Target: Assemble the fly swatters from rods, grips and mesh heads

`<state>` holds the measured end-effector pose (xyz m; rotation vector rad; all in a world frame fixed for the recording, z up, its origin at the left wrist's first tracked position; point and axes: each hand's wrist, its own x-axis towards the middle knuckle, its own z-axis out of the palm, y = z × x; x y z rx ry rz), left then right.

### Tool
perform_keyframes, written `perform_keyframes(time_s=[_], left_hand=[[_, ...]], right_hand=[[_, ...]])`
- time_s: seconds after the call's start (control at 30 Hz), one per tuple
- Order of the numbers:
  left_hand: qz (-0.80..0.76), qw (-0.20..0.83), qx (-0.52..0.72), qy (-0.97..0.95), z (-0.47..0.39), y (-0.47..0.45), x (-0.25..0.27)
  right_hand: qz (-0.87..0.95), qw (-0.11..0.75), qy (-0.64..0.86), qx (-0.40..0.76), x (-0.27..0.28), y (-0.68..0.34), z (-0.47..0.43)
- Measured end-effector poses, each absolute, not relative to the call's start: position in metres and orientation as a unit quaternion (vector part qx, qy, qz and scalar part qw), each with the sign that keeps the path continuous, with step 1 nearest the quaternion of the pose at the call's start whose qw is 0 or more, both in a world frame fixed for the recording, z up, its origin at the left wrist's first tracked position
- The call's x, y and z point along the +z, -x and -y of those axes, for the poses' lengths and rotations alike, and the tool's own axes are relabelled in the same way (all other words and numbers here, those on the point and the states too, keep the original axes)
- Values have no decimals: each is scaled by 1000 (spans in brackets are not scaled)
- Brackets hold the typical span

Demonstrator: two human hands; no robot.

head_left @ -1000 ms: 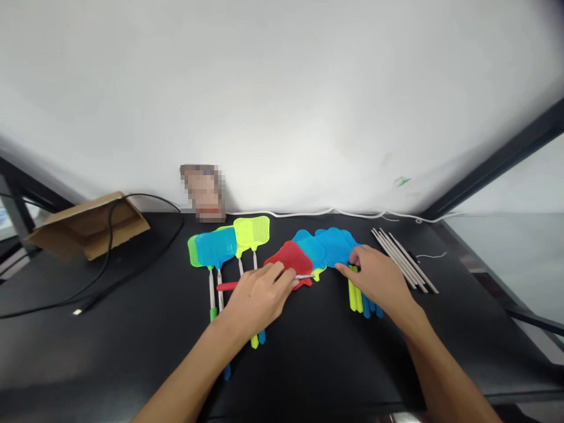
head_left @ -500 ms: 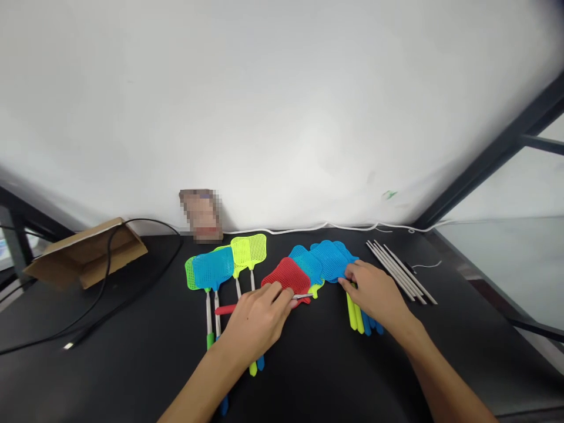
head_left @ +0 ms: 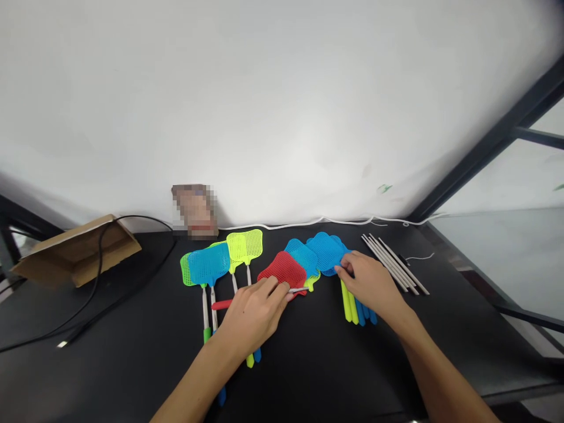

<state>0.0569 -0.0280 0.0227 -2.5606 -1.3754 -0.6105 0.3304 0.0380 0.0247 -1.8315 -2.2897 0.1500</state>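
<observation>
Holds a red handle and metal rod, in line, in the left hand, at the lower edge of the red fly-swatter head. Touches the blue fly-swatter heads with narrowed right hand; cannot tell whether gripping one. Could drag others along because of overlap, or scatter the yellow-green handles by sweeping too low.

The left hand grips a red handle with a metal rod; the right hand pinches a blue swatter head, pale rods lying toward the worktop's right edge.
</observation>
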Motion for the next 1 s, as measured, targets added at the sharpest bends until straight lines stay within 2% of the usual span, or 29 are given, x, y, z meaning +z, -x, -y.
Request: perform_keyframes(time_s=[0.27,0.67,1.0], left_hand=[[460,67,-203,862,28,-56,22],[462,69,-200,861,27,-56,20],[458,72,-199,863,26,-55,20]], right_hand=[[771,124,622,58,28,-330,-38],[782,83,615,66,23,-332,-39],[736,163,650,93,19,-366,-30]])
